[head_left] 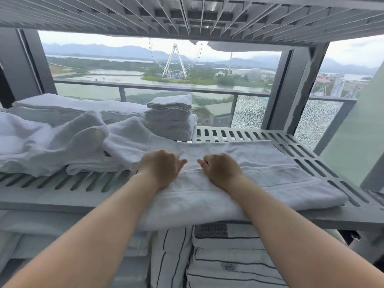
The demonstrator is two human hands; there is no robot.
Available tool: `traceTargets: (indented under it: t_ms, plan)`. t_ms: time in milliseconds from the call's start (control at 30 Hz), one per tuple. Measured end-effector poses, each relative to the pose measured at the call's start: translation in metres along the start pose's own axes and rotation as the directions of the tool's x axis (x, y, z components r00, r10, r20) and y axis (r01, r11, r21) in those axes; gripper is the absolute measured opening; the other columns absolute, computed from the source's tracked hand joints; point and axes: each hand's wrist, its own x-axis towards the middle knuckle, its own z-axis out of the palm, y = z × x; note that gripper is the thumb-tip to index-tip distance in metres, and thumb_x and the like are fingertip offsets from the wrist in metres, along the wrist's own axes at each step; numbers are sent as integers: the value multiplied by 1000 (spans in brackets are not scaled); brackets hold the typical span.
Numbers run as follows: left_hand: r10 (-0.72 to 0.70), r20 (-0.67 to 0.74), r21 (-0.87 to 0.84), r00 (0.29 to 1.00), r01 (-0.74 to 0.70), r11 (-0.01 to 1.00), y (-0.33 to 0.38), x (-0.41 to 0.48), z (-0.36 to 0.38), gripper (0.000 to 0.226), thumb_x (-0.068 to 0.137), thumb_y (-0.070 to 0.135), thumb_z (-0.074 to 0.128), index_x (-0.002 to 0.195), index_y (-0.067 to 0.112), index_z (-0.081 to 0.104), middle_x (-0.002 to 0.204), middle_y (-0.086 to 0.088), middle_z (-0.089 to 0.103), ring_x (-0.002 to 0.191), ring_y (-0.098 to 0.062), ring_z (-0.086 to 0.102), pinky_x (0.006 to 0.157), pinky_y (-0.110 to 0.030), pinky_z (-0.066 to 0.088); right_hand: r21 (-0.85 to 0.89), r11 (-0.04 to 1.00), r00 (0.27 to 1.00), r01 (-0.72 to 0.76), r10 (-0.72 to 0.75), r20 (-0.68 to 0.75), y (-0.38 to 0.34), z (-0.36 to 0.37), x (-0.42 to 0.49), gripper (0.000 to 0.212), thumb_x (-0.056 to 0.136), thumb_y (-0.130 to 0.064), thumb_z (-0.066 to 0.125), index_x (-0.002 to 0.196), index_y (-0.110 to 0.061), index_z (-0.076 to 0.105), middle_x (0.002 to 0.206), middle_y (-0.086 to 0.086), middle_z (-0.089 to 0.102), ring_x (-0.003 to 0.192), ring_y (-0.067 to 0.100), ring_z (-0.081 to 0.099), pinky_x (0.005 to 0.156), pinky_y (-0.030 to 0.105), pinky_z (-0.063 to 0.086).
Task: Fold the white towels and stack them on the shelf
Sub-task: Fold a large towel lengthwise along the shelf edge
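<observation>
A white towel (259, 175) lies spread across the slatted grey shelf (324, 163), its near edge hanging over the front. My left hand (162, 167) and my right hand (220, 169) rest side by side on its middle, fingers curled down into the cloth as if pinching a fold. A neat stack of folded white towels (170, 119) stands at the back of the shelf. Loose, crumpled white towels (62, 140) are heaped to the left.
Another slatted shelf (187, 15) sits close overhead. Below, the lower shelf holds striped white linens (228, 256). Behind the shelf is a window with a balcony railing (207, 88). Bare slats show at the front left and far right.
</observation>
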Motion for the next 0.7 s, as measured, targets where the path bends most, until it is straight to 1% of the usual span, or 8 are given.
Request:
traceTargets:
  t_ms: [67, 100, 167, 233, 333, 400, 467, 700]
  plan:
    - [-2, 94, -255, 996, 26, 967, 3, 2, 1, 43, 99, 59, 33, 110, 29, 61, 117, -1, 64, 112, -24, 58, 87, -38, 44, 24, 1000, 1000, -18, 19, -24, 4, 0, -1, 34, 101, -45, 45, 90, -17, 62, 93, 12, 71, 92, 33, 65, 67, 34, 40]
    - [15, 160, -350, 987, 42, 936, 5, 3, 3, 43, 98, 60, 35, 117, 29, 59, 125, -1, 60, 120, -23, 53, 95, -39, 42, 40, 999, 999, -27, 28, -23, 6, -1, -1, 31, 99, -45, 46, 90, -19, 60, 93, 10, 71, 92, 32, 65, 68, 34, 40]
    - [76, 265, -395, 961, 36, 918, 5, 6, 7, 49, 97, 61, 39, 132, 30, 53, 142, -1, 51, 133, -22, 43, 107, -39, 36, 71, 997, 1000, -31, 31, -3, 11, -4, -1, 28, 96, -49, 50, 92, -23, 59, 96, 5, 68, 95, 29, 63, 75, 35, 43]
    - [110, 333, -392, 937, 31, 920, 2, 9, 9, 55, 96, 62, 40, 139, 28, 49, 149, -1, 45, 138, -22, 38, 113, -38, 32, 77, 997, 1000, -14, 12, 28, 20, -7, -2, 31, 94, -54, 50, 98, -25, 60, 102, 3, 63, 102, 26, 59, 88, 37, 44]
    - [109, 344, -328, 933, 10, 945, -1, 20, 6, 50, 96, 61, 41, 134, 31, 52, 143, 1, 50, 134, -21, 43, 110, -41, 36, 23, 999, 996, -22, 20, 82, 41, -13, 2, 39, 94, -59, 46, 113, -28, 58, 119, 5, 60, 117, 26, 52, 102, 43, 40]
    - [89, 322, -285, 943, 7, 958, 4, 29, 2, 44, 98, 58, 40, 127, 31, 57, 135, 1, 54, 126, -21, 50, 102, -38, 41, 16, 999, 995, -42, 41, 90, 60, -18, 7, 41, 96, -59, 43, 119, -27, 56, 130, 5, 58, 123, 25, 50, 104, 44, 39]
    - [80, 313, -278, 946, 11, 961, 14, 38, 1, 43, 99, 57, 40, 126, 29, 59, 131, 0, 55, 122, -22, 53, 96, -36, 41, 19, 998, 995, -57, 55, 77, 80, -24, 12, 40, 97, -57, 42, 121, -26, 56, 136, 2, 57, 126, 24, 50, 105, 43, 39]
    - [108, 330, -287, 938, -9, 958, 60, 78, 5, 48, 97, 56, 45, 136, 27, 50, 145, 1, 46, 129, -22, 49, 102, -41, 43, -78, 985, 973, -154, 165, 160, 167, -28, 27, 39, 97, -48, 45, 129, -26, 55, 139, 4, 57, 126, 23, 51, 107, 42, 40]
